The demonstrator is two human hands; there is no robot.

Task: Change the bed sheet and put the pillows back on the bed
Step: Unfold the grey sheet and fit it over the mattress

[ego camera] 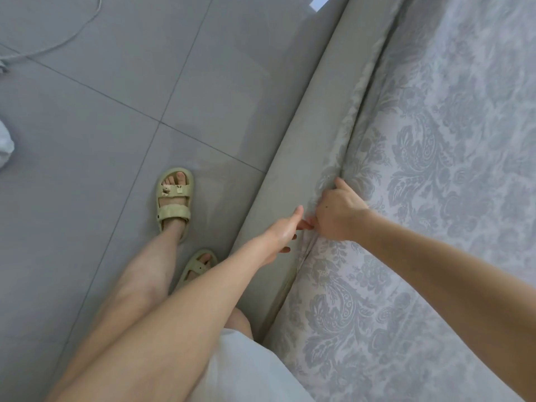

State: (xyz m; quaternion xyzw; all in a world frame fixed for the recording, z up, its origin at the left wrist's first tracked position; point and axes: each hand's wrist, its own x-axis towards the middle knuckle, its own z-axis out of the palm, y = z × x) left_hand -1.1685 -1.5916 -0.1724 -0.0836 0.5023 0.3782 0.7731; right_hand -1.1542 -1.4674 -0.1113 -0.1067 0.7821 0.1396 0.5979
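Bed sheet [420, 169]: pale, grey floral damask print, spread over the bed [290, 146], bunched along its edge. Right grip [338, 211] clamped on that bunched fold; left grip [280, 235] just beside it, closure unclear.

The bed sheet [420, 198] is thin matt cloth with a grey damask print on white, and it creases softly where it is bunched. The side rail [290, 158] of the bed is covered in plain grey-green fabric, matt and smooth, perhaps suede-like, though the picture is too soft to be sure. The floor tiles [116, 111] are glossy grey and show reflections. The sandals [174, 198] look like matt, pale yellow moulded plastic.
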